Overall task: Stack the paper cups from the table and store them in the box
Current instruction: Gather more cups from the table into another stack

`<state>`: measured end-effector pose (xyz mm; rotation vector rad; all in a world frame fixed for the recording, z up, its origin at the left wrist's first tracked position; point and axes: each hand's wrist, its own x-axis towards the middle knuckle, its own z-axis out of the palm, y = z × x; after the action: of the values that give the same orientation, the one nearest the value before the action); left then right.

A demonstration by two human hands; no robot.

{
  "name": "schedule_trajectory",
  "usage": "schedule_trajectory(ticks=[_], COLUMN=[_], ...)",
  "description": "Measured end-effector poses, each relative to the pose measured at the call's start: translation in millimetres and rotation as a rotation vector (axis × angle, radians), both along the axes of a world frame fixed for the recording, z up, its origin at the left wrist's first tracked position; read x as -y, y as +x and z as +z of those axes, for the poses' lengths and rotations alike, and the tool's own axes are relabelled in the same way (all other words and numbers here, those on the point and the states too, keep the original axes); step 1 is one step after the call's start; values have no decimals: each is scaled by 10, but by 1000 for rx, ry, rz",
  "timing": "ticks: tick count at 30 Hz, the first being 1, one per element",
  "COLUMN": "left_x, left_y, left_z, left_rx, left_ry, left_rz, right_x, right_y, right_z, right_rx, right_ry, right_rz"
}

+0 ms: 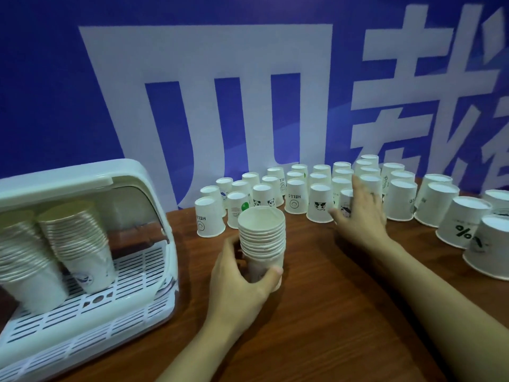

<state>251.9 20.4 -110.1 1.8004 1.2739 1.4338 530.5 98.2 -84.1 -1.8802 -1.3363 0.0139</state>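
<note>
One cup (346,204) half behind right hand (360,216)

Brown wood-grain table (316,312) under my hands. Just left of my left hand (242,282), a white plastic box (91,271) w/ slatted floor sits on it, open side toward me. Stack of upright paper cups (261,238) in that hand's grip, base looks to rest on the wood, can't tell for sure. Beyond both hands, rows of single cups (296,197) stand upside down on the tabletop, running back toward the blue wall. My right hand (358,213) reaches out among the front ones. Further right of that hand, more upside-down cups (462,224), incl. one w/ a % mark, curve along the table edge.
</note>
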Motion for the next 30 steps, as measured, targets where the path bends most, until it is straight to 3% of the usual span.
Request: schedule_trajectory(ticks=[5, 8, 14, 16, 19, 21, 22, 26, 30], left_x=[5, 9, 26, 27, 25, 26, 24, 20, 28], left_y=[13, 13, -4, -8, -12, -13, -15, -12, -8], left_z=[55, 45, 32, 33, 34, 36, 33, 29, 34], left_rx=[-2, -10, -17, -26, -23, -25, -26, -30, -54], left_ry=[4, 0, -10, -7, -7, -12, -12, -9, -21], left_rz=[-7, 2, 4, 8, 8, 0, -2, -15, -79], right_x=[37, 189, 448, 454, 419, 415, 421, 503, 629], right_y=[23, -24, -313, -435, -466, -444, -439, -515, -699], right_z=[-35, 24, 239, 200, 95, 80, 91, 224, 401], right_rx=[-7, -55, -432, -469, -213, -61, -68, -439, -634], right_ry=[143, 90, 169, 90, -238, -325, -267, 131, 386], right_rz=[-8, -4, 98, 192, 255, 232, 233, 365, 670])
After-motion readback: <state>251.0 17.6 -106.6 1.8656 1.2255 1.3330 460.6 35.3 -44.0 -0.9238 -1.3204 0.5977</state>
